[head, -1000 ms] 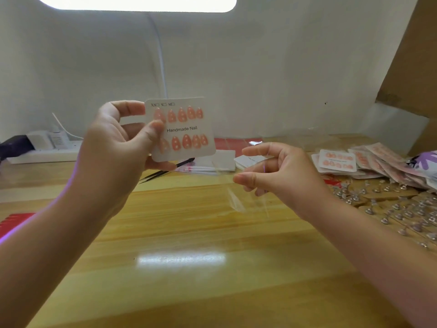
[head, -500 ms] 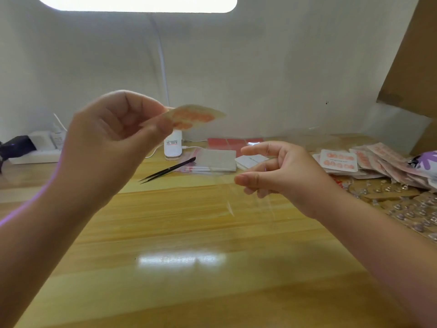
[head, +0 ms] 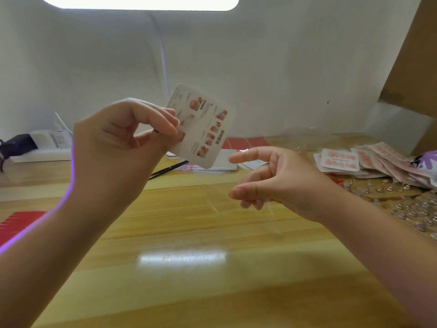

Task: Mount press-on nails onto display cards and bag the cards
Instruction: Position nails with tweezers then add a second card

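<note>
My left hand [head: 118, 147] pinches a white display card [head: 205, 129] by its left edge, raised above the wooden table [head: 189, 280]. The card's printed back with small instruction pictures faces me, tilted. My right hand [head: 283, 181] is lower and to the right, index finger stretched toward the card. Its thumb and lower fingers pinch a clear plastic bag [head: 243, 218] that hangs faintly visible below the hand. Card and bag are apart.
Black tweezers [head: 169, 170] lie behind the hands beside a flat stack of white cards [head: 227, 159]. Bagged nail cards [head: 340, 159] pile up at the right, with several loose nails on stands [head: 413, 209] in front. A power strip [head: 45, 147] sits far left, a red sheet [head: 19, 223] at the left edge.
My left hand has flipped the card from its nail side, through edge-on, to its printed back. My right hand's index finger has lifted away from the bag toward the card.
</note>
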Action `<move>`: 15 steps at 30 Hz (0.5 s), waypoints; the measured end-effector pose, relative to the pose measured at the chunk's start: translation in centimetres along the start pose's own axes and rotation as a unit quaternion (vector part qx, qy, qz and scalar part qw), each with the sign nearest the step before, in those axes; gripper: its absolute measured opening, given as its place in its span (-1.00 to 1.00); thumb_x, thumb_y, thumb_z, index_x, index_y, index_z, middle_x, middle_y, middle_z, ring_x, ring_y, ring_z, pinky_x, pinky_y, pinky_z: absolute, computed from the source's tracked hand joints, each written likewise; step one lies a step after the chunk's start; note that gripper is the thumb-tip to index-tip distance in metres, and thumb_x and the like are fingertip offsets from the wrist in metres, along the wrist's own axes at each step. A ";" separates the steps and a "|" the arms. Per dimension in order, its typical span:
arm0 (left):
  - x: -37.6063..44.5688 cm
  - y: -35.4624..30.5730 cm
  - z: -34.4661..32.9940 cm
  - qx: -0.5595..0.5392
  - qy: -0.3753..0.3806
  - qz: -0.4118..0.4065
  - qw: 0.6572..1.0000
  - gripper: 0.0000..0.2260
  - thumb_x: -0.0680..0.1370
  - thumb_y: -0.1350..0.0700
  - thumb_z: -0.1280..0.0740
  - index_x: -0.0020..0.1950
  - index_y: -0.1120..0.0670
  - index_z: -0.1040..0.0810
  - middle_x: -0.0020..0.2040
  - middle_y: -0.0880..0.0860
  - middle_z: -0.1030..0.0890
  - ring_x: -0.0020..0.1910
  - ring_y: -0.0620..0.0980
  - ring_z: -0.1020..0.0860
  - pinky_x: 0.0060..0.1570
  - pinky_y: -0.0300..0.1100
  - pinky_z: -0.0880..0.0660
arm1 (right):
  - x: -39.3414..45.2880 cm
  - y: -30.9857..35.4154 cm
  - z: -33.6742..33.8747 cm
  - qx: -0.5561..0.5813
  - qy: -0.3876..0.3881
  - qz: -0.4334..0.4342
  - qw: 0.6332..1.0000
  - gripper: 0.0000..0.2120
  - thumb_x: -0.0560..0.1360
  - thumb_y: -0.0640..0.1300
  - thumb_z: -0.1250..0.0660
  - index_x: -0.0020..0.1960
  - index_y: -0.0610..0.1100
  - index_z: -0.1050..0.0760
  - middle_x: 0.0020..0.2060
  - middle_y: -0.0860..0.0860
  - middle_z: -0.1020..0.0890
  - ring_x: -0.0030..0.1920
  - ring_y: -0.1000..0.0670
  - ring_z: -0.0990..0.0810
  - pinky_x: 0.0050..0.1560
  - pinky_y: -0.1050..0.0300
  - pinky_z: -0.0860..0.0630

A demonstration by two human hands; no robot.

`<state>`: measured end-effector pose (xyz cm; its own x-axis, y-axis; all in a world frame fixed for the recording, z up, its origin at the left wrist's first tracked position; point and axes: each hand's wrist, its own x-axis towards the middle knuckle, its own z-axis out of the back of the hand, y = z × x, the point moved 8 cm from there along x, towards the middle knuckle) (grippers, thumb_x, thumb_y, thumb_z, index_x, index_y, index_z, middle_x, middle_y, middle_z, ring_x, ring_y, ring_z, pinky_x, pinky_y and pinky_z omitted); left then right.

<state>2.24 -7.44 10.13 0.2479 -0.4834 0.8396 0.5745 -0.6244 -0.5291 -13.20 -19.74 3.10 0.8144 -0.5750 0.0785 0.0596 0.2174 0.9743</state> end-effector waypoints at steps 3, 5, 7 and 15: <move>-0.7 -0.9 -0.7 0.035 0.014 -0.041 0.998 -0.74 0.47 0.33 -0.45 -0.21 -0.04 -0.58 -0.13 -0.07 -0.63 0.06 0.02 -0.60 0.06 -0.20 -0.53 | -0.1 0.1 -0.3 -0.002 0.007 0.005 1.000 -0.38 0.17 -0.18 -0.56 0.20 -0.10 -0.47 -0.32 -0.09 -0.71 -0.34 0.02 -0.67 -0.34 0.25 -0.57; -1.1 -1.4 -1.1 0.083 0.023 -0.068 0.994 -0.74 0.47 0.36 -0.43 -0.22 0.00 -0.56 -0.11 0.01 -0.62 0.06 0.04 -0.60 0.05 -0.17 -0.52 | -0.1 0.3 -0.3 -0.006 0.007 0.009 1.000 -0.38 0.16 -0.18 -0.56 0.19 -0.07 -0.47 -0.32 -0.07 -0.71 -0.36 0.04 -0.67 -0.33 0.25 -0.58; -1.4 -1.8 -1.7 0.133 0.039 -0.097 0.985 -0.75 0.46 0.39 -0.43 -0.20 0.03 -0.55 -0.12 0.07 -0.61 0.04 0.06 -0.60 0.02 -0.13 -0.53 | -0.2 0.4 -0.3 -0.011 0.005 0.013 1.000 -0.39 0.16 -0.18 -0.57 0.17 -0.05 -0.47 -0.33 -0.07 -0.71 -0.38 0.05 -0.66 -0.30 0.24 -0.59; -1.8 -2.3 -3.0 0.170 0.102 -0.128 0.972 -0.76 0.42 0.37 -0.43 -0.28 0.02 -0.57 -0.10 0.02 -0.57 0.03 0.05 -0.60 -0.03 -0.16 -0.55 | 0.1 0.6 0.2 -0.004 -0.018 0.046 0.999 -0.46 0.15 -0.18 -0.57 0.11 -0.13 -0.52 -0.30 -0.09 -0.71 -0.33 -0.01 -0.67 -0.39 0.23 -0.52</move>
<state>-1.85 -6.96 9.49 -0.0757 -0.4719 0.8784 0.8297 -0.5184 -0.2070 -13.20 -19.83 3.71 0.7959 -0.5793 0.1756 -0.0100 0.2775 0.9607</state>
